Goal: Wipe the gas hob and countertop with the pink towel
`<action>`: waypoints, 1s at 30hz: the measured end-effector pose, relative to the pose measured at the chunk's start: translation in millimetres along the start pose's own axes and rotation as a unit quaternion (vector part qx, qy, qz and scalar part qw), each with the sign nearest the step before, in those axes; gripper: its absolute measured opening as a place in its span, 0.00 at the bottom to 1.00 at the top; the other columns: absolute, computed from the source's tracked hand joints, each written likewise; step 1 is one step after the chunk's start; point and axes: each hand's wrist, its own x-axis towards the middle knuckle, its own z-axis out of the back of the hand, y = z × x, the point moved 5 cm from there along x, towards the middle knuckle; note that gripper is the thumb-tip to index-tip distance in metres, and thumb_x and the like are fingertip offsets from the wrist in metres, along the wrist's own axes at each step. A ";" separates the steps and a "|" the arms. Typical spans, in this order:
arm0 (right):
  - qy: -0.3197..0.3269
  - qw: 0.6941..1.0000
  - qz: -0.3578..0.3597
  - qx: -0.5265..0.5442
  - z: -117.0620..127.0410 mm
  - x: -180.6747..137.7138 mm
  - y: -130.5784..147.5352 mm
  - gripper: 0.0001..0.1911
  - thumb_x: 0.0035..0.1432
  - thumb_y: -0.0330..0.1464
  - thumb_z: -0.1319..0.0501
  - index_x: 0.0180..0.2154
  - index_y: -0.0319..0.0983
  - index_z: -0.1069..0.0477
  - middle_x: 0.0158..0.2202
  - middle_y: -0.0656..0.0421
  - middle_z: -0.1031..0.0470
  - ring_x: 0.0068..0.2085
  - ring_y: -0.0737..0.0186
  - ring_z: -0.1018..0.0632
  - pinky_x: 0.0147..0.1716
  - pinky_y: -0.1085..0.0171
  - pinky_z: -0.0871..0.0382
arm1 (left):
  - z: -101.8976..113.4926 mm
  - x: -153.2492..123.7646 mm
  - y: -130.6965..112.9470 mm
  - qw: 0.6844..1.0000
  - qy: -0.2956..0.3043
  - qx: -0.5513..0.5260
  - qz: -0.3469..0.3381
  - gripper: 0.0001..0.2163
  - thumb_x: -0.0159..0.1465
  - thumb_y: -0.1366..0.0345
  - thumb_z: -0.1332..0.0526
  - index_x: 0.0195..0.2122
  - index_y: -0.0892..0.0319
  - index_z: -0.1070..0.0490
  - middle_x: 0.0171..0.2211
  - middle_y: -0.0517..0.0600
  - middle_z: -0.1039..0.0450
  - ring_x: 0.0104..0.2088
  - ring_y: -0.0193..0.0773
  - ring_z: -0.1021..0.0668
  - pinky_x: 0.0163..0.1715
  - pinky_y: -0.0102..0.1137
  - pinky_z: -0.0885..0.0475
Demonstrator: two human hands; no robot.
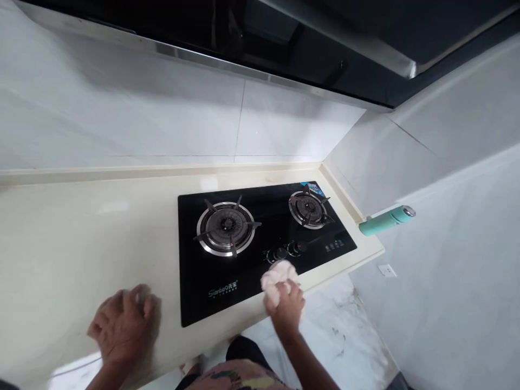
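A black glass gas stove with two ring burners is set into the cream countertop. My right hand is closed on a bunched pale pink cloth, which it presses against the stove's front edge just below the row of knobs. My left hand rests palm down on the countertop left of the stove, its fingers slightly curled and apart, and holds nothing.
A teal bottle lies on its side at the counter's right end against the wall. A black range hood hangs overhead. White tiled walls close the back and right. A marbled floor shows below the counter edge.
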 end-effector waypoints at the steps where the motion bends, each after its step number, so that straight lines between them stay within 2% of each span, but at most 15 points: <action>1: 0.024 0.998 0.043 0.045 -6.7 -15.4 23.2 0.24 0.49 0.37 0.30 0.49 0.43 0.22 0.58 0.46 0.28 0.54 0.36 0.27 0.53 0.41 0.32 | 1.1 -0.4 -0.6 1.000 -0.003 0.002 -0.002 0.24 0.73 0.48 0.55 0.61 0.49 0.30 0.67 0.58 0.35 0.70 0.57 0.38 0.66 0.56 0.38; 2: 0.052 0.989 0.088 0.103 -11.2 -27.8 45.6 0.22 0.46 0.35 0.29 0.46 0.44 0.21 0.56 0.48 0.26 0.53 0.38 0.26 0.52 0.42 0.31 | 2.8 -1.0 -1.0 1.000 -0.004 0.003 0.002 0.23 0.72 0.49 0.55 0.60 0.49 0.30 0.66 0.57 0.35 0.70 0.56 0.38 0.66 0.56 0.38; 4: 0.106 0.952 0.145 0.247 -10.3 -41.1 81.5 0.19 0.45 0.34 0.31 0.42 0.45 0.21 0.50 0.52 0.24 0.50 0.44 0.23 0.51 0.48 0.27 | 7.7 -2.5 -3.1 1.000 -0.005 -0.008 0.002 0.22 0.72 0.50 0.54 0.61 0.50 0.31 0.66 0.58 0.35 0.70 0.55 0.39 0.67 0.56 0.39; 6: 0.139 0.903 0.131 0.385 5.5 -32.9 97.1 0.19 0.47 0.34 0.33 0.44 0.45 0.23 0.46 0.56 0.23 0.46 0.51 0.21 0.48 0.55 0.24 | 13.2 -4.8 -6.6 0.999 -0.003 -0.033 -0.008 0.23 0.73 0.50 0.55 0.61 0.53 0.30 0.66 0.60 0.37 0.70 0.58 0.39 0.67 0.57 0.41; 9: 0.126 0.862 0.034 0.489 50.6 22.1 81.5 0.22 0.53 0.39 0.34 0.51 0.43 0.26 0.42 0.58 0.20 0.41 0.55 0.20 0.41 0.59 0.22 | 19.2 -8.7 -10.5 0.998 -0.005 -0.061 -0.015 0.26 0.74 0.49 0.57 0.61 0.55 0.29 0.66 0.63 0.38 0.70 0.60 0.40 0.67 0.58 0.43; 11: 0.035 0.869 -0.019 0.493 89.1 78.8 55.7 0.25 0.54 0.44 0.32 0.51 0.41 0.27 0.42 0.57 0.19 0.40 0.55 0.19 0.41 0.59 0.22 | 21.3 -10.7 -11.4 0.998 -0.016 -0.061 -0.014 0.26 0.74 0.50 0.58 0.61 0.55 0.29 0.65 0.62 0.38 0.70 0.59 0.40 0.67 0.58 0.42; 13: -0.060 0.871 -0.042 0.486 118.6 137.0 32.7 0.30 0.59 0.49 0.35 0.58 0.40 0.30 0.48 0.53 0.19 0.45 0.52 0.19 0.46 0.56 0.22 | 22.2 -12.2 -11.9 0.998 -0.029 -0.055 -0.020 0.26 0.75 0.51 0.57 0.61 0.56 0.29 0.65 0.62 0.38 0.69 0.59 0.40 0.67 0.57 0.42; 14: -0.085 0.878 -0.041 0.469 126.2 163.2 25.5 0.33 0.63 0.50 0.39 0.62 0.39 0.33 0.53 0.51 0.20 0.50 0.51 0.19 0.50 0.54 0.23 | 22.1 -12.8 -11.9 0.998 -0.033 -0.052 -0.024 0.25 0.75 0.51 0.57 0.61 0.57 0.29 0.65 0.62 0.38 0.69 0.59 0.40 0.67 0.56 0.42; 16: -0.072 0.928 -0.060 0.361 123.8 204.8 17.9 0.32 0.67 0.50 0.44 0.65 0.39 0.36 0.59 0.48 0.24 0.57 0.49 0.22 0.57 0.51 0.27 | 20.7 -13.5 -11.2 0.998 -0.034 -0.048 -0.030 0.25 0.75 0.52 0.56 0.62 0.57 0.29 0.65 0.63 0.37 0.69 0.59 0.40 0.66 0.55 0.42; 18: -0.028 0.969 -0.079 0.231 107.9 228.3 17.2 0.29 0.67 0.48 0.43 0.63 0.40 0.31 0.64 0.45 0.28 0.64 0.43 0.29 0.63 0.42 0.35 | 18.6 -13.9 -9.6 0.998 -0.036 -0.042 -0.030 0.24 0.75 0.53 0.56 0.62 0.57 0.29 0.64 0.63 0.37 0.69 0.59 0.40 0.66 0.54 0.42; 20: 0.018 0.994 -0.068 0.087 89.0 236.2 23.9 0.25 0.66 0.46 0.39 0.58 0.41 0.26 0.67 0.44 0.31 0.68 0.36 0.34 0.66 0.35 0.43 | 16.7 -14.0 -8.3 0.998 -0.039 -0.036 -0.029 0.23 0.75 0.54 0.55 0.62 0.57 0.29 0.65 0.62 0.37 0.69 0.58 0.40 0.67 0.54 0.42; 22: 0.057 0.997 -0.037 -0.047 72.5 234.3 36.5 0.25 0.67 0.45 0.38 0.59 0.39 0.25 0.66 0.40 0.32 0.67 0.33 0.35 0.65 0.37 0.43 | 15.6 -13.9 -7.9 0.998 -0.042 -0.035 -0.029 0.23 0.75 0.54 0.54 0.62 0.57 0.29 0.64 0.62 0.37 0.69 0.57 0.39 0.67 0.54 0.43; 24: 0.083 0.989 -0.018 -0.117 61.1 228.0 51.2 0.28 0.68 0.44 0.39 0.62 0.36 0.28 0.64 0.37 0.32 0.65 0.35 0.31 0.63 0.43 0.38 | 15.5 -13.7 -8.4 0.998 -0.041 -0.036 -0.028 0.24 0.75 0.53 0.54 0.62 0.57 0.29 0.64 0.62 0.37 0.69 0.58 0.39 0.66 0.54 0.42; 27: 0.103 0.988 -0.023 -0.116 51.4 216.1 72.3 0.29 0.70 0.43 0.40 0.67 0.38 0.34 0.64 0.39 0.33 0.60 0.42 0.25 0.59 0.51 0.34 | 16.7 -13.3 -10.2 0.998 -0.038 -0.034 -0.028 0.24 0.74 0.54 0.53 0.61 0.58 0.29 0.64 0.64 0.37 0.68 0.59 0.39 0.65 0.54 0.42; 30: 0.125 0.988 -0.020 -0.092 44.4 201.5 89.5 0.27 0.72 0.43 0.43 0.66 0.40 0.35 0.62 0.43 0.30 0.56 0.48 0.22 0.56 0.55 0.31 | 17.7 -13.6 -11.5 0.998 -0.038 -0.031 -0.032 0.23 0.74 0.55 0.53 0.61 0.59 0.28 0.65 0.64 0.37 0.68 0.59 0.40 0.65 0.53 0.42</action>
